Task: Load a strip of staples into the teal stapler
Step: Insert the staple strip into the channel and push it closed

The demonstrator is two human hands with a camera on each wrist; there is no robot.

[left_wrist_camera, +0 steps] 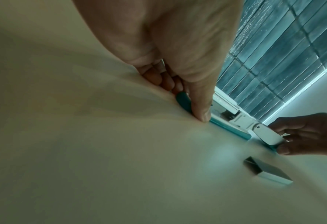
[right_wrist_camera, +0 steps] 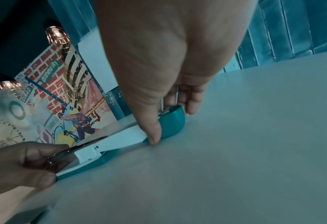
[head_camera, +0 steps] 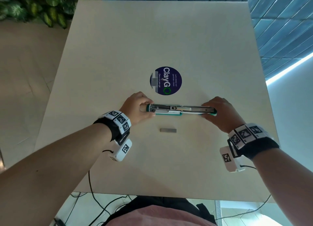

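Observation:
The teal stapler lies swung fully open and flat on the pale table, its metal magazine channel facing up. My left hand grips its left end, thumb on the near side and fingers behind. At the other end my right hand pinches the teal tip between thumb and fingers. A grey strip of staples rests loose on the table just in front of the stapler, also seen in the left wrist view as a staple strip.
A round dark blue sticker is on the table just behind the stapler. Plants stand beyond the far left corner. Cables hang below the near table edge.

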